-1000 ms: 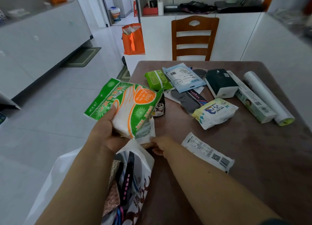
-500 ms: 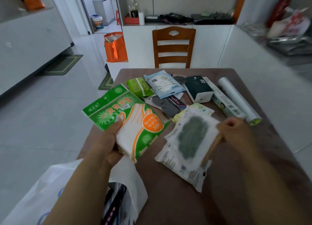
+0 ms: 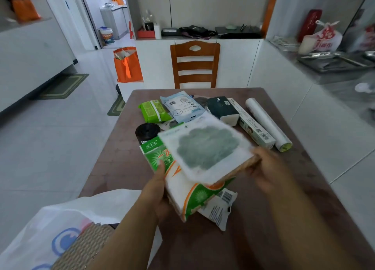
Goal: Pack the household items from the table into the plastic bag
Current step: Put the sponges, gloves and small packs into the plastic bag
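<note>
My left hand (image 3: pixel 157 190) grips a green, white and orange glove packet (image 3: pixel 182 190) above the near half of the brown table (image 3: pixel 263 229). My right hand (image 3: pixel 267 168) holds a white packet with a grey-green pad (image 3: pixel 205 148) and lays it on top of the glove packet. The white plastic bag (image 3: pixel 60 229) hangs at the table's near left corner. A white barcode packet (image 3: pixel 221 209) lies under the glove packet. Further back lie a black roll (image 3: pixel 147 131), a green wipes pack (image 3: pixel 154 110), a pale blue pouch (image 3: pixel 182 106), a dark tissue pack (image 3: pixel 222 109), a long box (image 3: pixel 251 125) and a clear film roll (image 3: pixel 267 123).
A wooden chair (image 3: pixel 195 65) stands at the table's far edge. An orange bag (image 3: pixel 127 65) sits on the floor at the back left. White cabinets run along the right, with a counter carrying trays and a bag (image 3: pixel 324 38).
My right hand picked up the grey-green pad packet from the table and brought it left onto the glove packet in my left hand. The view shifted up and away from the bag.
</note>
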